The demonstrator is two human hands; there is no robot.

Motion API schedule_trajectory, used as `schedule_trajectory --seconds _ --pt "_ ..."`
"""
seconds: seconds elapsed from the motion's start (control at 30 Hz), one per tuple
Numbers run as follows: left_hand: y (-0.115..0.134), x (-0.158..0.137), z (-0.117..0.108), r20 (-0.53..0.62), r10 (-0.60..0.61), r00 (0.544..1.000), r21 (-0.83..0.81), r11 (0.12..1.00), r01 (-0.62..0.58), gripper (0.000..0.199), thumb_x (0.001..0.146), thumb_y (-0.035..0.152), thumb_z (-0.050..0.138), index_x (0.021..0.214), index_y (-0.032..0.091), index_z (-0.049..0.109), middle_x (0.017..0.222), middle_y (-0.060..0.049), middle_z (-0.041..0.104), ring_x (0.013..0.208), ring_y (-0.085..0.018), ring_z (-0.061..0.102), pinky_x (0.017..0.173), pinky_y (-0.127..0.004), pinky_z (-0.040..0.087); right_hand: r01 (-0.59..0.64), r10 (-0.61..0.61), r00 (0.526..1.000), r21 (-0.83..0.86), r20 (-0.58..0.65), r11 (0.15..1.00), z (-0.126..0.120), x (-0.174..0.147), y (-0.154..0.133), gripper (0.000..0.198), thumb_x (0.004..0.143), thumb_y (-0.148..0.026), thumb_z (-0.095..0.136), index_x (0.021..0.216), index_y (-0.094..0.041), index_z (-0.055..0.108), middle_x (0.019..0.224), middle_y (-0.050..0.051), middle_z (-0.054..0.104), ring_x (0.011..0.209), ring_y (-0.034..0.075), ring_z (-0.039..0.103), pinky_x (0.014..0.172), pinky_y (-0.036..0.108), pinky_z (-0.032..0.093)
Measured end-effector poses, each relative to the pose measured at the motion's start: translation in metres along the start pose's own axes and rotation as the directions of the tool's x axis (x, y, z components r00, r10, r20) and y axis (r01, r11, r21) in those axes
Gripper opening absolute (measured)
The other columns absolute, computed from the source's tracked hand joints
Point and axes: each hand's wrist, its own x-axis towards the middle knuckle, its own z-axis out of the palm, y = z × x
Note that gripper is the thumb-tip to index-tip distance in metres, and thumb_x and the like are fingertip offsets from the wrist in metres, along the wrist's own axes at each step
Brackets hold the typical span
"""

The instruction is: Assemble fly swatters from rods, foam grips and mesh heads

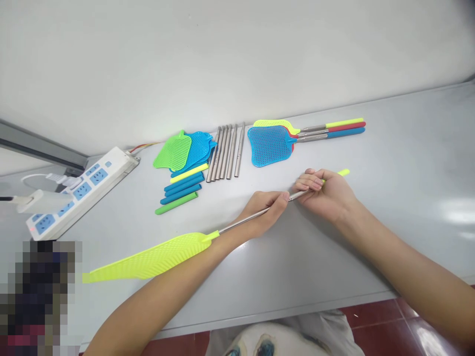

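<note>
Yellow fly swatter (202, 241) slants across the near side of the metal rods (224, 153), its head toward the left. The left hand (265, 210) pinches its shaft between thumb and fingers; the right hand (328, 195) curls around it near the handle end. Left of the rods lie loose swatter heads (173, 152) and handle sleeves (183, 189), then farther a power strip (90, 187); right, assembled swatters (270, 147).

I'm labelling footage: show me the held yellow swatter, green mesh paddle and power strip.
Held yellow swatter (156, 257): head view, paddle end.
Green mesh paddle (172, 152): head view, mesh centre.
Power strip (82, 190): head view, blue socket.
</note>
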Motion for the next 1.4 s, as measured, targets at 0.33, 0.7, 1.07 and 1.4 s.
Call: schedule_trajectory --seconds 0.33,0.7,1.07,1.4 --pt "-0.0007 0.0003 -0.0001 -0.003 0.022 1.000 -0.010 1.000 -0.022 0.048 0.088 0.043 0.028 0.049 0.016 0.034 0.044 0.005 0.032 0.043 -0.006 0.031 0.044 -0.022 0.022 -0.003 0.003 1.000 0.007 0.001 1.000 -0.0004 0.0005 0.0002 0.022 0.052 -0.001 0.033 0.065 -0.019 0.030 0.046 -0.010 0.016 0.031 0.004 0.023 0.035 0.017 0.030" --pt "-0.0020 0.0015 0.0003 0.000 0.036 0.999 -0.009 0.999 -0.036 0.048 0.088 0.043 0.028 0.049 0.016 0.034 0.044 0.005 0.033 0.043 -0.006 0.031 0.044 -0.022 0.023 0.001 -0.001 1.000 0.007 -0.006 1.000 -0.0007 0.0005 -0.0002 0.022 0.052 -0.001 0.033 0.065 -0.018 0.030 0.048 -0.010 0.015 0.032 0.003 0.022 0.036 0.017 0.029" --pt "-0.0054 0.0020 0.0015 -0.009 0.057 0.998 -0.017 0.998 -0.057 0.048 0.088 0.044 0.028 0.049 0.016 0.034 0.043 0.005 0.033 0.042 -0.006 0.032 0.044 -0.023 0.023 -0.008 0.008 1.000 0.009 0.003 1.000 -0.0012 0.0007 -0.0006 0.021 0.053 -0.001 0.033 0.065 -0.018 0.031 0.047 -0.010 0.015 0.032 0.003 0.023 0.036 0.017 0.029" --pt "-0.0074 0.0018 0.0026 -0.018 0.070 0.997 -0.018 0.997 -0.070 0.050 0.088 0.045 0.028 0.049 0.016 0.037 0.044 0.004 0.036 0.044 -0.007 0.035 0.045 -0.024 0.023 -0.012 0.012 1.000 0.010 0.003 1.000 -0.0022 0.0008 -0.0009 0.022 0.052 -0.001 0.034 0.065 -0.018 0.030 0.047 -0.010 0.016 0.032 0.003 0.023 0.036 0.017 0.029"
